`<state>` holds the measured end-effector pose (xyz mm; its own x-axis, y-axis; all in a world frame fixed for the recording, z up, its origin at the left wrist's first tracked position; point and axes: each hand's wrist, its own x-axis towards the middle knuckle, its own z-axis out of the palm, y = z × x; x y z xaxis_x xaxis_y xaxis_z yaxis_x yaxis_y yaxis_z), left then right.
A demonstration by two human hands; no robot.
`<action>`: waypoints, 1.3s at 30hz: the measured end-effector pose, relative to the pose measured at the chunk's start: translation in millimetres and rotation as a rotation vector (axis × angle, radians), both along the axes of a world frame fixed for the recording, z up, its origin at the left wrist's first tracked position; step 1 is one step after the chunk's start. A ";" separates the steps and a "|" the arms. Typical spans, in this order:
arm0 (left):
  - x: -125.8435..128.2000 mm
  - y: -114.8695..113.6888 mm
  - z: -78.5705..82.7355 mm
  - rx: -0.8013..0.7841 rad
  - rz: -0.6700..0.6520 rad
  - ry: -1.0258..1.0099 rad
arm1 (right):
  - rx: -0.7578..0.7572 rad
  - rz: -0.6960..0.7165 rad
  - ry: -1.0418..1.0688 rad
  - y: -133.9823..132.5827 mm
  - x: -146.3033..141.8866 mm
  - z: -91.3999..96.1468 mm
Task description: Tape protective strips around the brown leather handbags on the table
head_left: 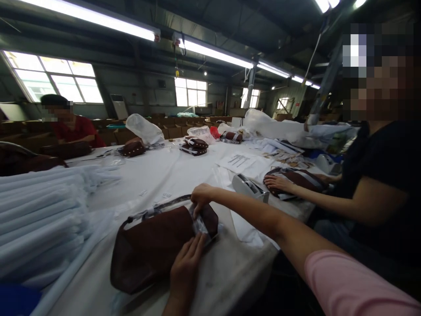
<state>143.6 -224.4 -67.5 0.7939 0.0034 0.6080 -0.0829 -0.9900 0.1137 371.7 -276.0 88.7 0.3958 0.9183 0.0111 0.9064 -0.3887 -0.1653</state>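
A dark brown handbag (154, 241) lies on the white-covered table in front of me, its strap (171, 202) along the far edge. Clear plastic wrap (199, 224) runs over the bag near its right end. My right hand (202, 197) reaches across from the right, fingers curled down and closed on the upper part of this plastic. Below it, my left hand (190, 256) rests with stretched fingers against the plastic and the bag's near side. Some blur hides exactly what lies under the left fingertips.
A tape dispenser (250, 188) stands right of my bag. Beside me a co-worker's hand (279, 183) lies on another brown bag (302, 180). White rolled sheets (42, 219) are stacked at left. More bags (194, 145) sit farther back; another person (77, 129) works at far left.
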 end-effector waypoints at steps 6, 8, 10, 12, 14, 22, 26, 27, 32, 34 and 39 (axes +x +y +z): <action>-1.6 -4.0 6.9 -0.045 -0.007 0.037 | 0.357 -0.198 0.037 -42.6 0.7 -24.4; -2.0 -4.4 8.3 -0.035 -0.015 0.055 | 0.472 -0.236 0.046 -49.2 -9.6 -32.9; -1.6 -4.8 9.3 -0.014 -0.006 0.069 | 0.547 -0.185 0.056 -51.2 -24.7 -46.1; -1.1 -5.5 10.1 0.005 0.005 0.080 | 0.538 -0.066 0.039 -49.9 -39.4 -63.4; -1.1 -6.1 11.2 0.018 0.015 0.088 | 0.458 0.025 0.015 -46.7 -47.1 -79.8; -1.7 -11.0 19.2 0.048 0.039 0.003 | 0.581 -0.079 0.022 -49.0 -47.3 -86.9; -9.1 -7.8 30.8 0.123 -0.021 0.036 | 0.498 0.142 -0.129 -60.5 -74.1 -102.5; -15.1 -2.6 35.4 0.151 -0.049 0.059 | 0.472 0.171 -0.144 -62.7 -76.8 -106.8; -71.1 53.0 60.1 0.236 0.093 0.160 | 0.474 0.180 -0.022 -69.3 -62.4 -106.5; -93.8 76.4 61.1 0.262 0.182 0.195 | 0.509 0.127 0.033 -73.9 -62.7 -99.8; -115.1 91.1 32.9 0.262 0.205 0.100 | 0.603 -0.105 0.115 -87.8 -121.6 -95.7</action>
<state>28.5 -133.4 -34.6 0.8489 0.0230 0.5281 0.1192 -0.9816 -0.1490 250.1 -363.9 -6.9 0.5134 0.7194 0.4678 0.8317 -0.2829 -0.4777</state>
